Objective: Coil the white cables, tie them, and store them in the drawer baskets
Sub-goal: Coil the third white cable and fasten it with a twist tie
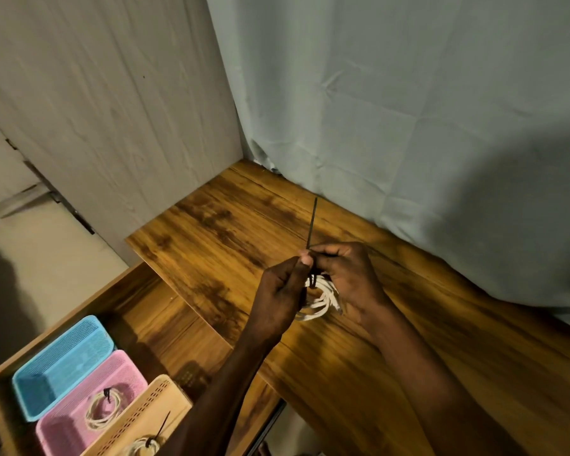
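Small white cable coil (321, 297): light, floppy | both grips pinch thin black zip tie (311, 225) | hold coil at tie, above surface (211, 232).

- Two hands: left hand (278, 292), right hand (349, 274)
- Three baskets: blue basket (63, 363), pink basket (79, 419), beige basket (139, 422)
- Three white cable coils: held coil (321, 299), pink-basket coil (102, 410), beige-basket coil (142, 447)
- One open drawer (145, 311)

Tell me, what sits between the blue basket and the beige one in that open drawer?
In the head view, a pink basket sits between the blue basket and the beige basket, holding one tied cable coil.
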